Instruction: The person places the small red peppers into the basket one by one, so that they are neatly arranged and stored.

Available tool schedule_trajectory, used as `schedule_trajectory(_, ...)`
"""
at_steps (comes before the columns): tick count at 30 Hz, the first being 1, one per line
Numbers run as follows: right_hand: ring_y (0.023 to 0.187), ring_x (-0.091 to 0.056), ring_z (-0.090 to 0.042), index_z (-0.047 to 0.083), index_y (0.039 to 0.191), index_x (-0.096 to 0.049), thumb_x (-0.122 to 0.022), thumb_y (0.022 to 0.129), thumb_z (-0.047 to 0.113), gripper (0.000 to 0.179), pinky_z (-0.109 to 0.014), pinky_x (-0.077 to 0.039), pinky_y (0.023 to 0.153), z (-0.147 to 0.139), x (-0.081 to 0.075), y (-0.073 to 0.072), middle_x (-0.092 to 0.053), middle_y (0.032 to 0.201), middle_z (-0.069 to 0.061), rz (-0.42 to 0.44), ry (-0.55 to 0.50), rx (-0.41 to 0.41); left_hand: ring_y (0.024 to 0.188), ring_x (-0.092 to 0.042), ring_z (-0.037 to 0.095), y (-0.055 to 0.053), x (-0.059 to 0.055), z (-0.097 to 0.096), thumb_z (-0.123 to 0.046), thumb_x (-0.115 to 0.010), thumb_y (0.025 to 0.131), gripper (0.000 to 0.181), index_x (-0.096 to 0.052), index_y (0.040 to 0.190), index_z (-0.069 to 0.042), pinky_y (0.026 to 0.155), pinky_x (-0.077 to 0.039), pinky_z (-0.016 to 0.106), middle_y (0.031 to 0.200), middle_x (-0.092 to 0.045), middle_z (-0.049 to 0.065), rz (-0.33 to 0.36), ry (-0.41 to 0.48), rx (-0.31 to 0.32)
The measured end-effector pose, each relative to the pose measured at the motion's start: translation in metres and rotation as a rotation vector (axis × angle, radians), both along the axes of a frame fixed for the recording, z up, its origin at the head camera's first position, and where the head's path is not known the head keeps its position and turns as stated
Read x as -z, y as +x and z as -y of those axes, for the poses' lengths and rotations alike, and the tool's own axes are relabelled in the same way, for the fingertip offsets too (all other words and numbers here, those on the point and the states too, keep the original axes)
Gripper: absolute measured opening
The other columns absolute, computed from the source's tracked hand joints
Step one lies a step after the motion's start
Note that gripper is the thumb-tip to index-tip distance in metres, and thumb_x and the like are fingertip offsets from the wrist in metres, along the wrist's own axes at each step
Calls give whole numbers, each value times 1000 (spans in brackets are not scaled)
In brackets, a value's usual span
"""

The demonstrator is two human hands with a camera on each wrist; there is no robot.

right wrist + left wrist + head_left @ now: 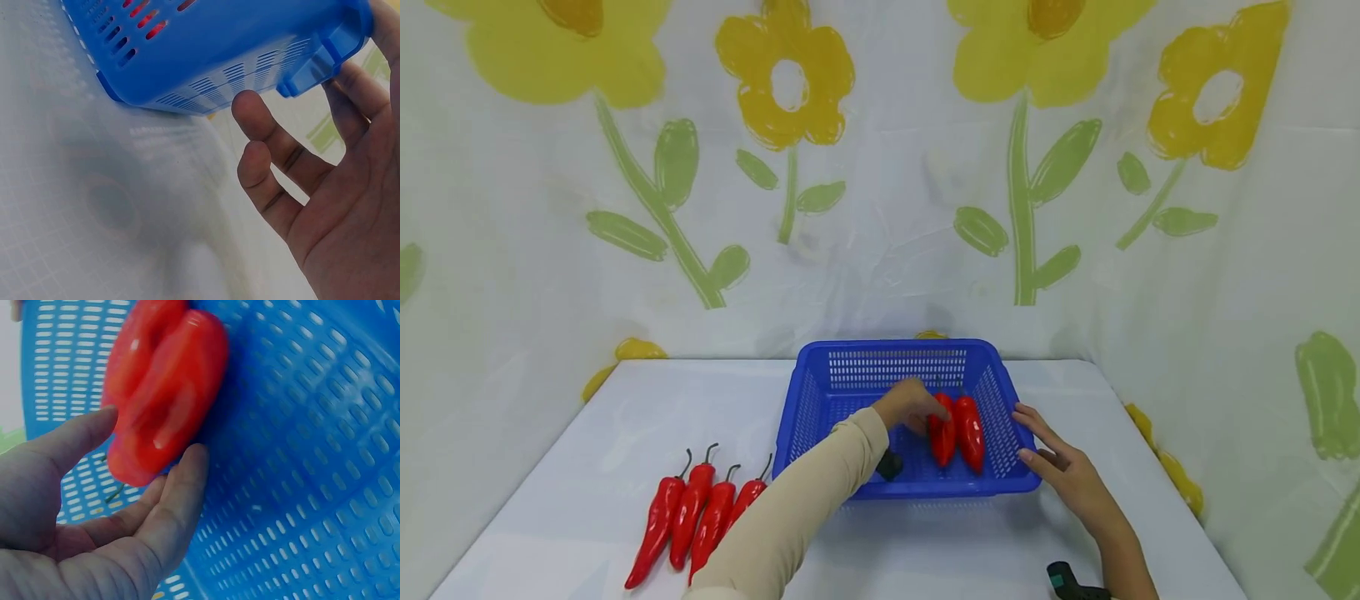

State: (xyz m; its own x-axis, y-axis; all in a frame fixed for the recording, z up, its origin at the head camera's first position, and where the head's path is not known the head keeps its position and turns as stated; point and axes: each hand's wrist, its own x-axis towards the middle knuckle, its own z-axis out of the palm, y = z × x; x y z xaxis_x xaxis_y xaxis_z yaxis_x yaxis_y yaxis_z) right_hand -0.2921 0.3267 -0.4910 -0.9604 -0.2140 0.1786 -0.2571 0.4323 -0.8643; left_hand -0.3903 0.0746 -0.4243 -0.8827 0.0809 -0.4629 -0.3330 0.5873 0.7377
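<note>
Around you stands a white cloth printed with yellow flowers, behind the table; four red peppers lie side by side on the left, stems pointing away from you. Your blue basket sits at the far part of the table, with two more peppers inside, a left pepper and a right pepper, close together near its right wall. Your left hand reaches over the near rim to the left pepper, thumb and fingers on either side of its stem end; you cannot tell whether it grips or only surrounds it. Your right hand touches the basket's right rim, fingers spread and relaxed. Your left sleeve crosses the near rim, hiding some of the basket and the lower part of the rightmost table pepper. A dark object under the cuff is hard to make out, and a black device by your right wrist is cut off below.
</note>
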Motion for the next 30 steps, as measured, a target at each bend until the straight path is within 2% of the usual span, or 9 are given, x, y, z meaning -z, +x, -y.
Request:
schedule_trajectory(5,148,-21,-40,27,153,-43,-61,100,31,56,-66,-31,105,1,-2,2,-28,163,0,6,0,-2,91,-72,38,4,-11,3,-9,-78,85,44,-56,118,11,80,-60,41,98,-68,25,-20,29,-2)
schedule_trajectory(9,147,-22,-41,27,153,-42,-60,101,32,55,-66,-31,105,0,-3,2,-27,163,-1,9,10,-4,92,-71,37,8,-21,6,-5,-76,86,42,-55,118,12,82,-59,43,101,-67,26,-53,99,-20)
schedule_trajectory(14,147,-22,-44,26,154,-42,-59,101,32,56,-68,-31,104,0,-4,2,-27,163,-6,11,13,-7,92,-71,36,12,-29,11,-1,-73,87,29,-59,110,12,85,-58,43,101,-69,26,-93,191,-26)
schedule_trajectory(16,147,-21,-45,26,154,-41,-59,101,32,56,-69,-30,103,0,-5,1,-27,163,-7,14,11,-11,95,-71,37,12,-31,15,-1,-72,88,24,-62,106,11,85,-58,42,101,-69,27,-85,241,-11)
schedule_trajectory(20,147,-21,-45,26,154,-41,-59,101,32,56,-69,-30,103,-1,-6,0,-26,163,-7,14,10,-16,102,-69,41,15,-34,27,-2,-71,90,25,-63,109,13,84,-59,43,108,-68,30,-48,375,53)
schedule_trajectory(23,147,-20,-44,26,154,-41,-59,101,32,56,-71,-29,104,-2,-7,0,-26,163,-5,13,12,-13,97,-70,39,18,-37,38,-2,-71,90,26,-65,111,13,82,-59,43,105,-68,28,-60,430,93)
schedule_trajectory(27,147,-19,-44,26,154,-41,-59,101,34,57,-71,-28,104,-2,-6,-1,-26,164,-5,25,14,-5,97,-70,39,24,-37,53,-3,-70,91,21,-67,107,11,80,-60,40,97,-70,20,-136,413,97)
schedule_trajectory(30,147,-19,-45,26,154,-40,-60,101,35,58,-71,-28,104,-1,-4,0,-25,164,-6,35,19,1,101,-69,41,31,-33,65,-5,-70,92,18,-69,104,8,79,-60,39,97,-71,18,-184,380,74)
